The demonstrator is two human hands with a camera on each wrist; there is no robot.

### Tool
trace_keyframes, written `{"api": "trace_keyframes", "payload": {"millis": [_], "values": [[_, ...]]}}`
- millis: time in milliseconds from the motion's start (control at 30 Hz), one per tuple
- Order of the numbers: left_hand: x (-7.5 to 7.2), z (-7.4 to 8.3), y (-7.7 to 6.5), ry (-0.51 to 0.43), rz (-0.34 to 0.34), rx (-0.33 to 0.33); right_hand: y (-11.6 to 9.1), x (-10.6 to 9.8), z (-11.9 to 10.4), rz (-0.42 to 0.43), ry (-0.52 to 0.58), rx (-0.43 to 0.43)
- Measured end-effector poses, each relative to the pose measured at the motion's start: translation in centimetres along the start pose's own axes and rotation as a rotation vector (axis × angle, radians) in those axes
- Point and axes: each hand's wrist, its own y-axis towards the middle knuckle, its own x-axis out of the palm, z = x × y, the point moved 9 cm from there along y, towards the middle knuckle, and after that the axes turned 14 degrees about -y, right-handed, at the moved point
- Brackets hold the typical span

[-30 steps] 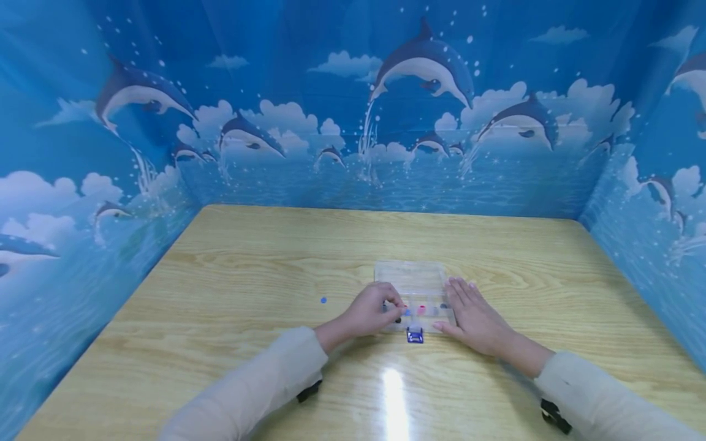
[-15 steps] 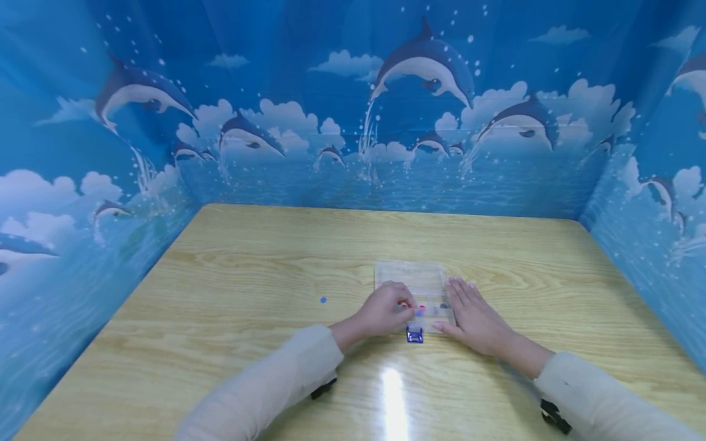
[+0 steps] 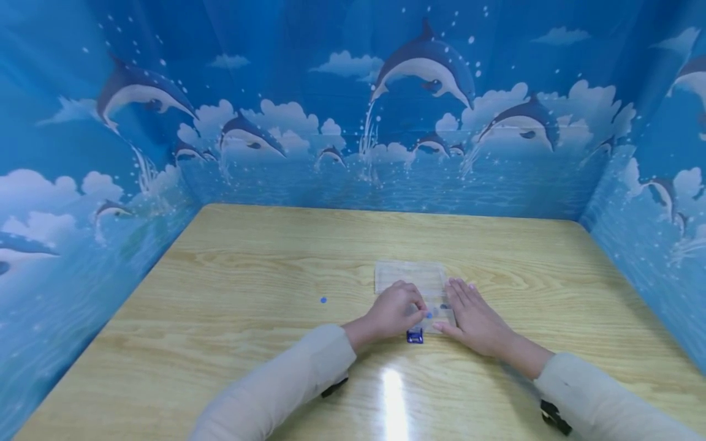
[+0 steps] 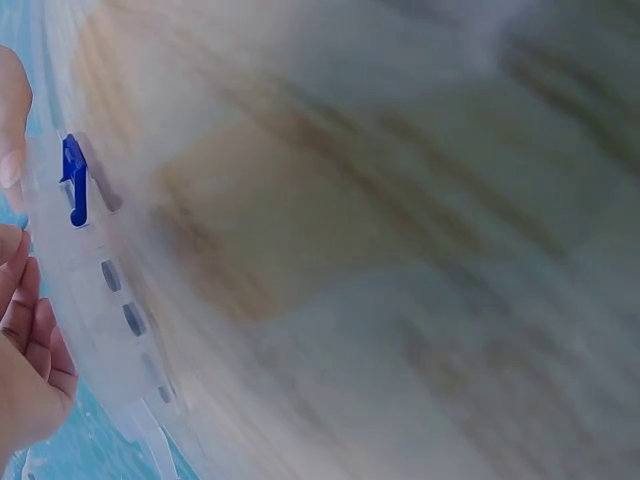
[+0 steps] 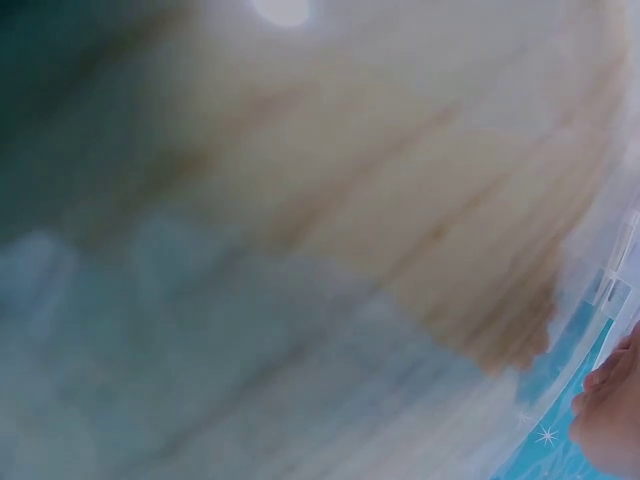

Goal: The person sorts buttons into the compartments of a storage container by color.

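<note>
A clear plastic compartment box (image 3: 441, 323) lies on the table with its clear lid (image 3: 409, 277) folded back behind it. My left hand (image 3: 394, 311) is over the box and pinches a small blue disc (image 3: 429, 315) between thumb and fingertips. Flat along the box's right side, my right hand (image 3: 478, 320) rests with straight fingers, its thumb at the front edge. A dark blue latch (image 3: 415, 335) sticks out at the box's front. Dark round pieces (image 4: 133, 319) show through the box wall in the left wrist view. My left hand hides the left compartments.
Another small blue disc (image 3: 323, 300) lies on the wooden table (image 3: 265, 257), left of the box. A blue curtain with dolphins (image 3: 309, 110) surrounds the table at the back and sides.
My left hand has moved to the right over the box, carrying the blue disc with it. It now covers the red pieces seen earlier. My right hand has stayed in place.
</note>
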Motion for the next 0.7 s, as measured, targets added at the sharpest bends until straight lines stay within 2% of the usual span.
{"api": "trace_keyframes", "payload": {"millis": [433,700], "values": [[0.66,0.56,0.5,0.056,0.002,0.049,-0.01,-0.33,-0.18,0.002,0.012,-0.003],[0.14,0.22,0.23,0.054,0.029,0.052,-0.08,-0.3,-0.13,-0.001,0.008,0.001]]}}
